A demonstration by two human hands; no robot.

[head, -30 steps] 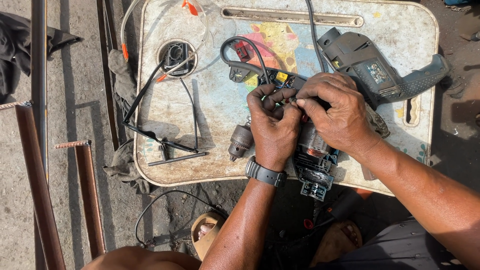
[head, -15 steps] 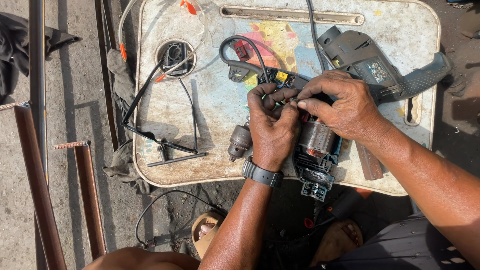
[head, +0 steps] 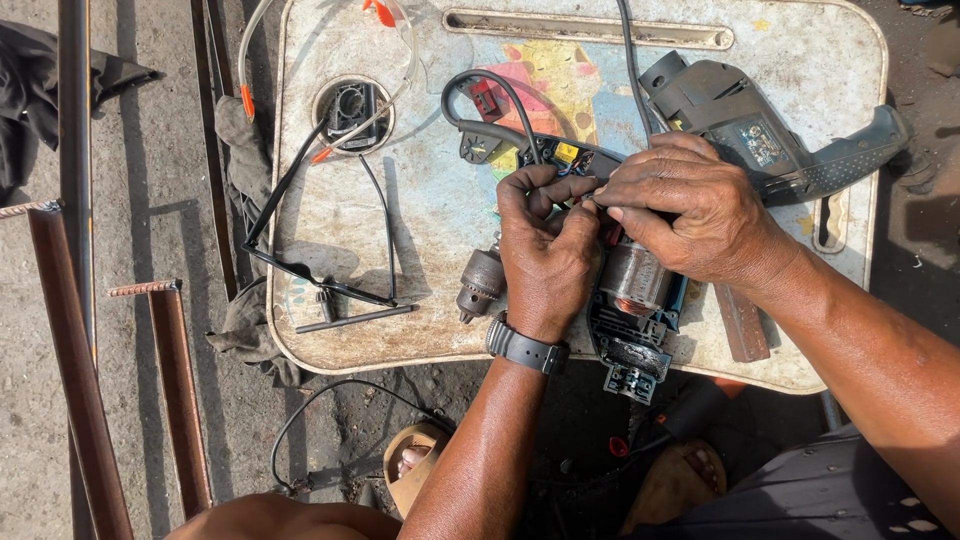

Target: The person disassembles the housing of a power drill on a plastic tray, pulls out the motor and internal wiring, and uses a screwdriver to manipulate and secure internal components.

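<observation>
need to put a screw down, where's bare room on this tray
Bare patches on the tray: the middle, between the safety glasses and the left hand, and the top right corner above the intact drill. Crowded: around both hands, the right hand, the opened drill and its cord.

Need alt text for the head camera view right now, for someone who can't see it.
Both hands, left hand and right hand, work at the wiring of an opened electric drill on a worn white tray table. A second, closed drill lies behind, safety glasses to the left.
</observation>
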